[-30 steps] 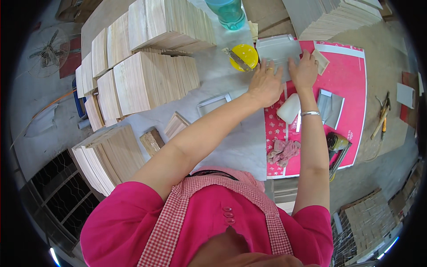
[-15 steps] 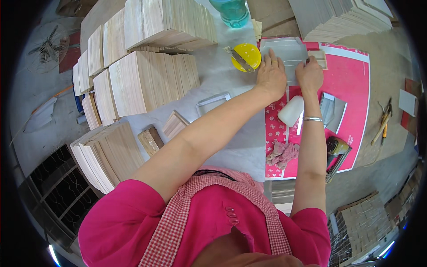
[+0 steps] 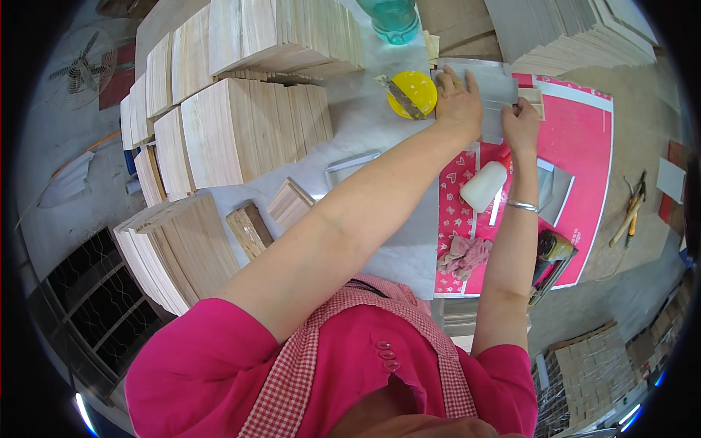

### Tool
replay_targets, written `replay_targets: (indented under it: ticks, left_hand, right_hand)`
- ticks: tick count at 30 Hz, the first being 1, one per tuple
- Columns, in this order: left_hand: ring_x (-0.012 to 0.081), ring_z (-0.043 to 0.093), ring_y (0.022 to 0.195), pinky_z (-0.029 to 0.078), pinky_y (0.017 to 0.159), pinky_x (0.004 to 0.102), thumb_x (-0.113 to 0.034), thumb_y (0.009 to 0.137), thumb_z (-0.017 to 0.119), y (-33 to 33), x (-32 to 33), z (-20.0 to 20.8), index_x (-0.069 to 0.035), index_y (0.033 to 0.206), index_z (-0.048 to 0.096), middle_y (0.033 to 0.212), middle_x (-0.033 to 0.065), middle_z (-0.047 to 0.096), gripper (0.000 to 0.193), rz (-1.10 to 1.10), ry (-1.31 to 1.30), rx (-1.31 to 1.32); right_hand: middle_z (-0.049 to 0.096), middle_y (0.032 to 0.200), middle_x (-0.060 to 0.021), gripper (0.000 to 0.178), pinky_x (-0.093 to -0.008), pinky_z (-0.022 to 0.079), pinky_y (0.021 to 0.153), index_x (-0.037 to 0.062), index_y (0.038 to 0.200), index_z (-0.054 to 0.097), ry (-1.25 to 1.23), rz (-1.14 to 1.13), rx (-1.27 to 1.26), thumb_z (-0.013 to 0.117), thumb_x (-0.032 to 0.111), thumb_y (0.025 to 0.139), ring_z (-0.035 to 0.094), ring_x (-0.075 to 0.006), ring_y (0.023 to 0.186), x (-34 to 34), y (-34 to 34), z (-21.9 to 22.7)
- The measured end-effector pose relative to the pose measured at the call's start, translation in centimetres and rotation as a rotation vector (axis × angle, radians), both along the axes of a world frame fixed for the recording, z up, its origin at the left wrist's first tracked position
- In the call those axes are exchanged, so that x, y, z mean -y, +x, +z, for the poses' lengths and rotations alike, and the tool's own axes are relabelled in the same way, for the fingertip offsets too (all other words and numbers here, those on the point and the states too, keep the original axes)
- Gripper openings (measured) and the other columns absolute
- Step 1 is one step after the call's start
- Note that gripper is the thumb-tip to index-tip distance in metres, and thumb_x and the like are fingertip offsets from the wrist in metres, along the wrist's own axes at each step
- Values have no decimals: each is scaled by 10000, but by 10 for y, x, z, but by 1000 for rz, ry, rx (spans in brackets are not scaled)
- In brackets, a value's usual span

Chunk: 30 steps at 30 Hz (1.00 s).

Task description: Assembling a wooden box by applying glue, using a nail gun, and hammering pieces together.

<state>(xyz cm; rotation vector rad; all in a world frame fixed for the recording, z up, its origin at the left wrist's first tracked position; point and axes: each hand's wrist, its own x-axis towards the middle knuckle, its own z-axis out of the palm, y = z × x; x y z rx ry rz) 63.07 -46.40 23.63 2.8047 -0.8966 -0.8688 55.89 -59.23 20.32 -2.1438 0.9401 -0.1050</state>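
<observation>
My left hand (image 3: 460, 109) lies on a thin grey sheet (image 3: 498, 89) at the far side of the pink mat, its fingers stretched out. At the sheet's right edge is my right hand (image 3: 521, 130), with curled fingers pinched together; what they hold, if anything, is hidden. A small pale wooden frame (image 3: 538, 102) shows just beyond the right hand. Left of the left hand, a scraper (image 3: 403, 98) rests across a round yellow lid or dish (image 3: 423, 86). Nearer me, a white rounded container (image 3: 483, 187) lies by my right wrist.
Stacked wooden boards (image 3: 219, 135) fill the left side. A grey tray (image 3: 558, 193), a pink rag (image 3: 464, 257) and a dark hand tool (image 3: 553, 252) lie on the pink mat (image 3: 584, 146). A teal plastic container (image 3: 394, 25) stands at the far edge. A wooden block (image 3: 250, 228) sits left.
The view has shifted slightly. My left hand has moved a little farther out and right over the grey sheet. My right hand has slipped slightly nearer me along its edge.
</observation>
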Motion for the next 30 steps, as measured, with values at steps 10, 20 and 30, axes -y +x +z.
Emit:
replay_targets:
  ticks: [10, 20, 30]
  left_hand:
    - [539, 147, 1419, 214, 1167, 522, -426, 585, 908, -2, -7, 5, 73, 1489, 148, 1494, 414, 151, 1282, -19, -60, -47]
    - [541, 143, 1418, 222, 1167, 509, -400, 611, 902, -2, -2, -4, 114, 1476, 127, 1501, 420, 112, 1270, 16, -2, -48]
    - [538, 137, 1422, 229, 1163, 512, -359, 666, 870, -13, -4, -20, 146, 1455, 173, 1501, 423, 107, 1168, 28, -23, 73]
  right_hand:
    - [642, 714, -79, 238, -306, 451, 594, -49, 997, 665, 280, -24, 80, 586, 93, 823, 568, -135, 640, 8, -12, -4]
    - [670, 792, -221, 282, -402, 484, 671, -62, 907, 663, 120, 66, 31, 579, 207, 885, 640, -323, 710, 22, 3, -18]
    - [652, 877, -305, 341, -496, 491, 785, -70, 867, 673, -115, 195, -171, 569, 255, 879, 635, -462, 862, 15, 23, -17]
